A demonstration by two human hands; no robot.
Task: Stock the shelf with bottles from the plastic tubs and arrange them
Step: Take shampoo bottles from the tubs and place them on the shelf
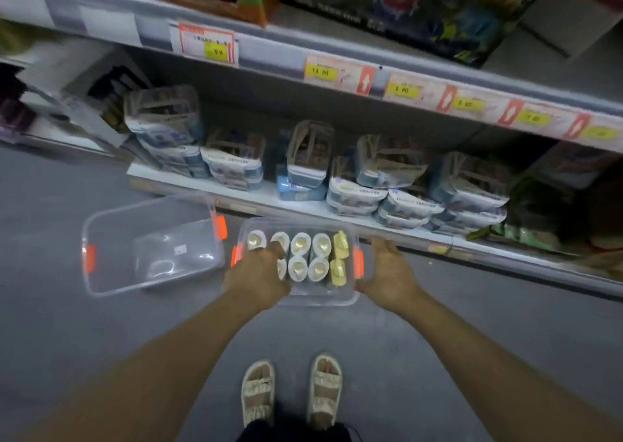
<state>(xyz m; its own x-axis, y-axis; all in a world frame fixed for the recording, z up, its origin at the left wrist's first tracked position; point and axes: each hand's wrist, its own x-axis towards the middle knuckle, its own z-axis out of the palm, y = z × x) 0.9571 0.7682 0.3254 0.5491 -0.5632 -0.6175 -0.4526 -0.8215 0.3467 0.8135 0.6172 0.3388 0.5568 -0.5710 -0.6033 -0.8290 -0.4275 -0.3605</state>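
A clear plastic tub (320, 301) with orange latches sits on the floor in front of the bottom shelf (303, 207). Several bottles (300, 243) stand upright in it, white-capped ones and two yellow ones (340, 244) at its right end. My left hand (258, 275) lies over the tub's left part, covering some bottles; one finger points toward the far row and the other fingertips are hidden. My right hand (387, 268) is beside the tub's right end, fingers straight, thumb near the rim by the orange latch.
A second clear tub (101, 266) lies on the floor to the left, holding only a clear insert. The bottom shelf carries stacked wrapped packs (387, 172). An upper shelf edge with price tags (337, 71) overhangs. My sandalled feet (291, 391) stand on grey floor.
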